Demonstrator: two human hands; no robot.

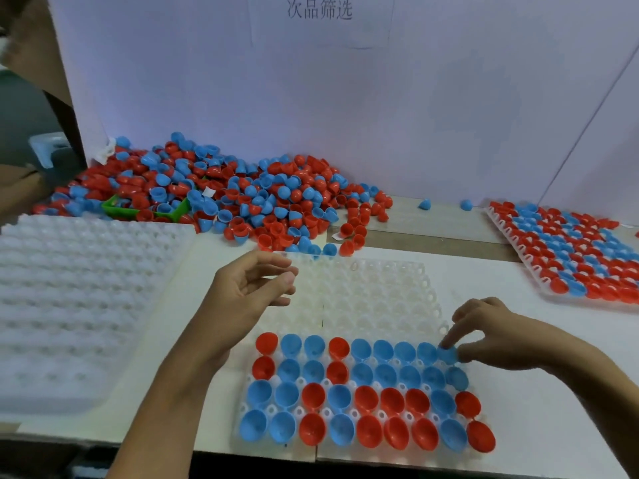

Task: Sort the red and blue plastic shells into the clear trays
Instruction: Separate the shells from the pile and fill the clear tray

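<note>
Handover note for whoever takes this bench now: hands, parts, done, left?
Left hand: hovers over the working tray, fingers loosely curled, holding nothing.
Right hand: its grip pinches a blue shell at the right end of the tray's fourth row.
Done: the four nearest rows hold shells; a full tray sits at the right.
Left: the working tray's far rows are empty; a big mixed pile waits at the back wall, two stray blue shells to its right. A stack of spare trays sits at the left.

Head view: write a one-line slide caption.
Right hand seats a blue shell in the half-filled clear tray; left hand hovers empty.
</note>
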